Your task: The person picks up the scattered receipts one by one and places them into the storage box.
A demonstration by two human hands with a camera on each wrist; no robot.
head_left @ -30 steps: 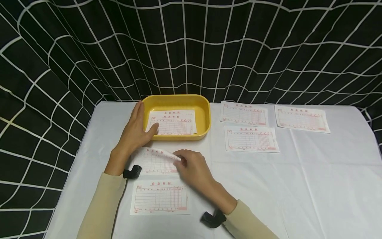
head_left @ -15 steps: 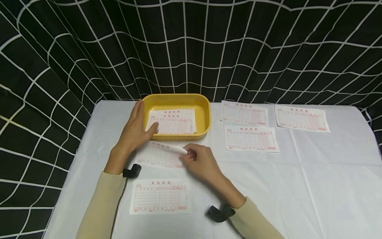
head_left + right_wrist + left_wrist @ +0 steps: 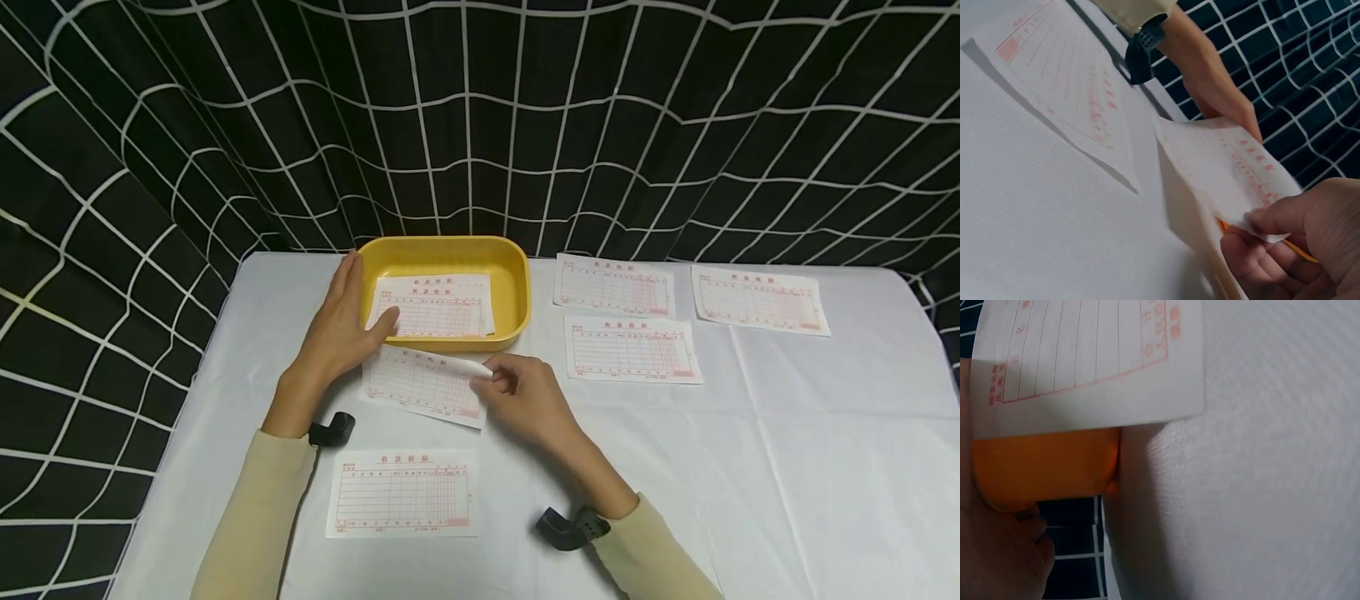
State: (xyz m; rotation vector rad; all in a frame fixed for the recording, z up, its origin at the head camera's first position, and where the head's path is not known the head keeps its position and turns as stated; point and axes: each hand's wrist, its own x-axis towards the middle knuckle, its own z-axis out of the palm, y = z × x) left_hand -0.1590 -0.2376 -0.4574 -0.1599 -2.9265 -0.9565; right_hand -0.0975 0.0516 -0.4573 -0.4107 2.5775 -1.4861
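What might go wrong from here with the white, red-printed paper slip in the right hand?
The right hand pinches the white, red-printed paper slip near one corner, so the far end may sag or crease.

The slip is close to the front wall of the yellow, rounded rectangular tray; its edge might catch there if moved inward.

The left hand has its thumb by the overlapping paper slips inside, and could nudge them.

Black backdrop (image 3: 489, 133) (white-gridded), white tablecloth (image 3: 750, 467)
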